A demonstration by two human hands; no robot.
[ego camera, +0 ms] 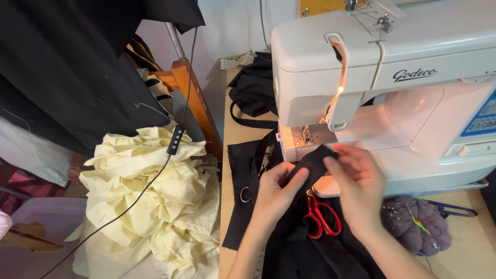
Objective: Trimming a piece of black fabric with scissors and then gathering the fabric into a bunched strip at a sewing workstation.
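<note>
Black fabric strip (313, 161): narrow, dark, matte piece of cloth, centre of the frame, just below the middle. Held off the table, slanting from lower left to upper right. Lower end pinched in the fingers of the left hand (276, 191); upper end gripped by the right hand (359, 183). Its upper tip lies just before the white sewing machine's base, near the needle plate.

Both forearms rose from six o'clock toward twelve. The left hand (276, 188) curled, thumb and fingers pinched together. The right hand (361, 188) arched at three o'clock of it, fingertips pinched likewise.
</note>
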